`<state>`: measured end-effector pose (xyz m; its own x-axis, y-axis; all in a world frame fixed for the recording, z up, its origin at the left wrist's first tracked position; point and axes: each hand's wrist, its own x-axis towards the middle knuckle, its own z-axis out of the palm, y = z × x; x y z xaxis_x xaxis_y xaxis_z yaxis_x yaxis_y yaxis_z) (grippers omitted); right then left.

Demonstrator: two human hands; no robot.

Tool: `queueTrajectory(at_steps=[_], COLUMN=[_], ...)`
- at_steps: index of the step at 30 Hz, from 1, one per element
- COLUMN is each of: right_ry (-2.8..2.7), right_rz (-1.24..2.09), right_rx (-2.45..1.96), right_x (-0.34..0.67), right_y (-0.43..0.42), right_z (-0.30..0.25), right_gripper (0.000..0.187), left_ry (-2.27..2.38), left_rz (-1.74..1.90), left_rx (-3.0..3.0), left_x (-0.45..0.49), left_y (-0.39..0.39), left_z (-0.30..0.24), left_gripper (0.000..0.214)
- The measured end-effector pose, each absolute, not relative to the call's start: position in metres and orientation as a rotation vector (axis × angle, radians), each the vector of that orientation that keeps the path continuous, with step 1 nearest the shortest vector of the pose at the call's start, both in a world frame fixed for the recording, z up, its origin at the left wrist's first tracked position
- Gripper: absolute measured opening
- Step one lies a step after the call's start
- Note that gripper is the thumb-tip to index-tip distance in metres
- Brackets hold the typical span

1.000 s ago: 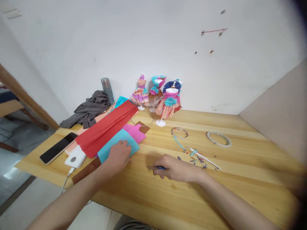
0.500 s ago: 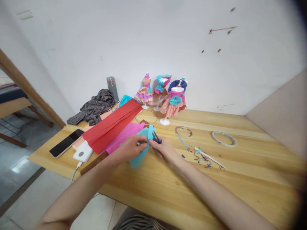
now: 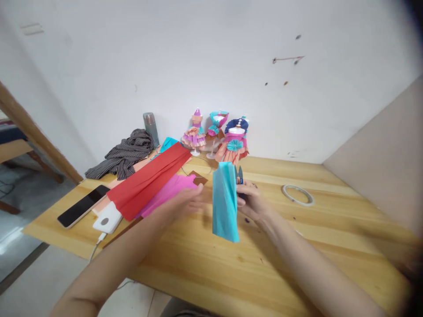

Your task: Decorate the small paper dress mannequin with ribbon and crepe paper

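A folded strip of turquoise crepe paper [image 3: 225, 202] hangs upright above the wooden table [image 3: 297, 237], held between both hands. My left hand [image 3: 188, 201] pinches its left edge with fingers closed. My right hand [image 3: 250, 201] grips its right edge and also holds small blue-handled scissors [image 3: 240, 176], whose blades point up beside the paper. Red crepe paper [image 3: 148, 179] and pink crepe paper [image 3: 168, 191] lie on the table just left of my left hand.
Three small mannequins in paper dresses [image 3: 218, 138] stand by the wall. A striped cloth [image 3: 124, 154], a grey flask [image 3: 150, 125], a phone [image 3: 82, 206] and a white power bank [image 3: 106, 218] sit at the left. A tape ring [image 3: 297, 194] lies to the right.
My left hand picked the turquoise paper off the table. Both hands met, then raised it so it now hangs upright. The right hand came up from the table with the scissors.
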<state>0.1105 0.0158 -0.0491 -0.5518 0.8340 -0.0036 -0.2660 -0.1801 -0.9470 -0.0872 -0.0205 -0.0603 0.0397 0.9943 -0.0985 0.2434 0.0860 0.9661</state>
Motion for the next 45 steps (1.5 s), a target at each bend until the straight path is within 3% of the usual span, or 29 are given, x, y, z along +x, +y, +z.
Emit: queueTrajectory(at_steps=[2, 5, 11, 15, 24, 30, 38, 45], right_ry=[-1.317, -1.346, -1.315, -1.410, -1.206, -1.073, -1.096, -0.962], right_rz=[1.781, 1.680, 1.451, 1.356, 1.385, 1.202, 1.056, 1.245], right_rx=[-0.695, -0.720, -0.711, -0.709, -0.785, -0.931, -0.999, -0.885], right_x=[0.112, 0.117, 0.141, 0.152, 0.142, 0.147, 0.155, 0.155], right_y=[0.021, 0.029, 0.039, 0.043, 0.039, 0.046, 0.053, 0.051], right_z=[-0.038, -0.028, -0.022, -0.018, -0.020, -0.027, -0.028, -0.025], right_gripper=[0.041, 0.045, 0.049, 0.080, 0.042, 0.053, 0.035, 0.039], left_ry=[1.095, 0.760, 0.862, 0.949, 0.948, 1.428, 0.935, 1.207], left_rz=[0.841, 0.911, 1.410, 1.464, 1.420, 1.471, 1.408, 1.445], left_rx=[1.159, 0.932, 0.987, 1.073, 1.037, 1.577, 1.110, 1.254], left_x=[-0.068, -0.048, -0.036, -0.034, -0.032, -0.030, -0.030, -0.029], left_y=[-0.014, -0.004, 0.028, 0.042, 0.049, 0.051, 0.048, 0.054], left_z=[-0.053, -0.036, -0.010, -0.006, -0.020, -0.025, -0.025, -0.033], left_gripper=[0.067, 0.052, 0.053, 0.054, 0.050, 0.024, 0.042, 0.027])
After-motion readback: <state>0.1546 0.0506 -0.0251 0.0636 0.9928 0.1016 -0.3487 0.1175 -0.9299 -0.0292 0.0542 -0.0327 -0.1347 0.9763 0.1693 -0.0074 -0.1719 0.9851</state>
